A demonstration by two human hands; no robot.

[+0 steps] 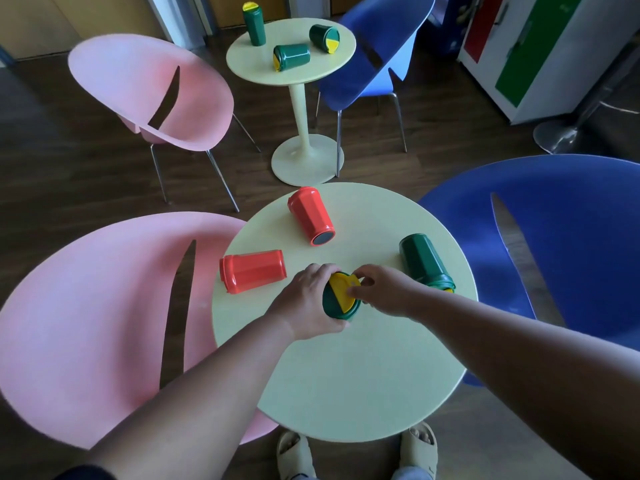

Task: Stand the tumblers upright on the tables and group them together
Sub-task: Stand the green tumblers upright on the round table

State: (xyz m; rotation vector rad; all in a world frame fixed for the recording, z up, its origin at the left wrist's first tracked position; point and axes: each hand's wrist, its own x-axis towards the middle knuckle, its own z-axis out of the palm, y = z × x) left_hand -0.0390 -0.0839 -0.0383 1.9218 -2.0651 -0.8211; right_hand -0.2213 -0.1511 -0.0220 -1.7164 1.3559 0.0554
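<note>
On the near round table (346, 375) a green tumbler with a yellow lid (337, 301) stands upright at the middle. My left hand (306, 301) grips its left side and my right hand (384, 289) pinches the yellow lid flap. Two red tumblers lie on their sides: one at the left (252, 271), one at the back (311, 216). Another green tumbler (424, 261) lies on its side at the right. On the far table (263, 67) one green tumbler (254, 26) stands upright and two lie down, one in the middle (291, 56) and one at the right (323, 37).
Pink chairs stand left of the near table (86, 323) and left of the far table (149, 95). Blue chairs stand to the right, near (554, 254) and far (374, 53). A white cabinet with red and green panels (540, 53) is at the back right. My feet in sandals (294, 455) are below the table edge.
</note>
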